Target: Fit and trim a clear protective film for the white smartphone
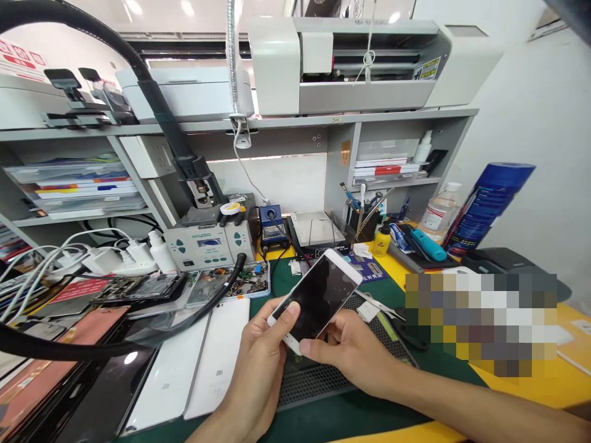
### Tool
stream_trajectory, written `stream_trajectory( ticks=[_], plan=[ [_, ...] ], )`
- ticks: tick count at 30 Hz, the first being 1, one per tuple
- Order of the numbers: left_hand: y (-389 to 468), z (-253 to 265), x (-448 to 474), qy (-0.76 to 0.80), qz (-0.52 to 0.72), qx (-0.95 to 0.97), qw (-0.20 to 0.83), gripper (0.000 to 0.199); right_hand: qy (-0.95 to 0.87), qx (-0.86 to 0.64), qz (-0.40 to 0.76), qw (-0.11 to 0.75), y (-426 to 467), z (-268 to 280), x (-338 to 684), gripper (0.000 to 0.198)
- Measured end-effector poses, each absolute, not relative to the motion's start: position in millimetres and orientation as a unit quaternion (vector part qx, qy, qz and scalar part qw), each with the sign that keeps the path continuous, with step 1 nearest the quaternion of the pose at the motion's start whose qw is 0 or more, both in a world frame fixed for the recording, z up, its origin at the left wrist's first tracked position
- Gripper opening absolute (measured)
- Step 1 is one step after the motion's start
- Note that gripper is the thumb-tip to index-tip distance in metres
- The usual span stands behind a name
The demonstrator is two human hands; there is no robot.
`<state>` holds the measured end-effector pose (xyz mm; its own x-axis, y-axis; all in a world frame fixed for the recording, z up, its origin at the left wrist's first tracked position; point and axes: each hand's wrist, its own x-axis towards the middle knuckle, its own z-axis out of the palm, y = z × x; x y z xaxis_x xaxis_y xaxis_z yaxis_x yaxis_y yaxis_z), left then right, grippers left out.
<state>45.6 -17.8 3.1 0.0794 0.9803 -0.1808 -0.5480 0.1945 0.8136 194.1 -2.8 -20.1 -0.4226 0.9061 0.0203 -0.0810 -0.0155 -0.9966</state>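
A white smartphone (pixel 321 292) with a dark screen is held tilted above the workbench, its screen facing me. My left hand (pixel 265 344) grips its lower left corner, thumb on the front edge of the glass. On the lower right side, my right hand (pixel 355 351) is closed on the same phone, its thumb tip at the bottom edge and the other fingers partly hidden behind. Beneath both hands lies a dark perforated pad (pixel 314 384) on a green mat (pixel 360 418).
White device panels (pixel 221 363) and a black hose (pixel 184 335) lie at left. A grey soldering station (pixel 210 243) and a tray of small parts (pixel 256 282) stand behind. To the right are a yellow bottle (pixel 381 240), a clear bottle (pixel 441 209) and a blurred-out patch.
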Motion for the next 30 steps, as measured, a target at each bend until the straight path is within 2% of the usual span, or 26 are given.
stream_trajectory(
  ticks=[6, 12, 16, 25, 30],
  plan=[
    [-22, 9, 47, 0.393, 0.560, 0.282, 0.672, 0.047, -0.549, -0.306, 0.651, 0.426, -1, -18, 197, 0.030],
    [-20, 10, 43, 0.417, 0.558, 0.254, 0.671, 0.050, -0.523, -0.314, 0.668, 0.425, 2, -11, 209, 0.023],
    [-21, 10, 43, 0.418, 0.560, 0.249, 0.670, 0.047, -0.534, -0.265, 0.661, 0.456, 1, -7, 214, 0.027],
    [-19, 7, 43, 0.432, 0.557, 0.253, 0.662, 0.048, -0.514, -0.269, 0.635, 0.510, 0, 10, 225, 0.035],
    [-19, 7, 44, 0.434, 0.563, 0.253, 0.656, 0.049, -0.544, -0.304, 0.613, 0.486, 3, 15, 235, 0.027]
  ],
)
